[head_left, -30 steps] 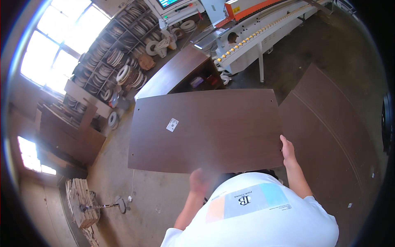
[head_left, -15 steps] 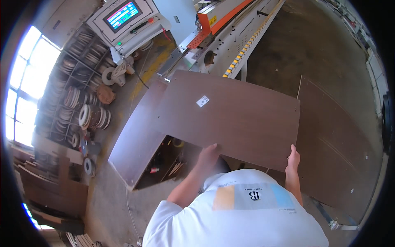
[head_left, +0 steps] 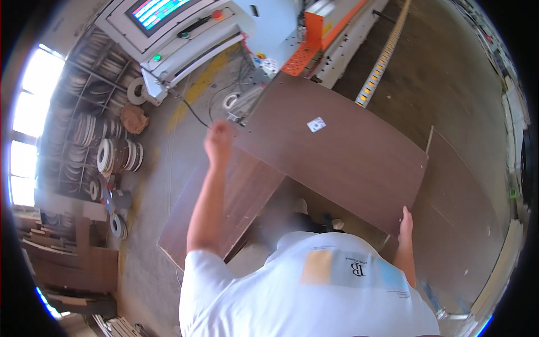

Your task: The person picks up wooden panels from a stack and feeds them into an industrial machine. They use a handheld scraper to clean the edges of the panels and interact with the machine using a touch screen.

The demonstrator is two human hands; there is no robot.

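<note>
"Shelves [head_left: 84, 137] of pale and brown rolls are lining the left side of a workshop, daylight pouring through a window [head_left: 33, 112] beside them."

"What is standing at the far side?"

"Industrial machinery: a control panel [head_left: 126, 39] is showing a glowing screen [head_left: 159, 11], while an orange guard [head_left: 311, 48] and a strip of yellow rollers [head_left: 382, 67] are occupying the ground to its right."

"And the main piece?"

"One brown board [head_left: 348, 157], bearing a small white label [head_left: 316, 124], is slanting across the center. It is covering the far right edge of a brown-topped bench [head_left: 250, 185], its far end lying close to the orange guard. Whether the bench is bearing any of its weight, I cannot tell."

"Who is holding it?"

"A worker in a white shirt [head_left: 314, 292]. The right hand [head_left: 405, 222] is clasping the board's right edge by its near corner, the grip closing on that edge and the thumb showing."

"And the left hand [head_left: 218, 140]?"

"Hovering at the bench's far edge, just beside the board's left corner. Blur is obscuring the fingers, so I cannot tell how far that grip is opening, or whether it is touching anything."

"What is lying at the right?"

"Another piece, a large brown panel [head_left: 466, 219], is spreading beyond the right hand."
</note>
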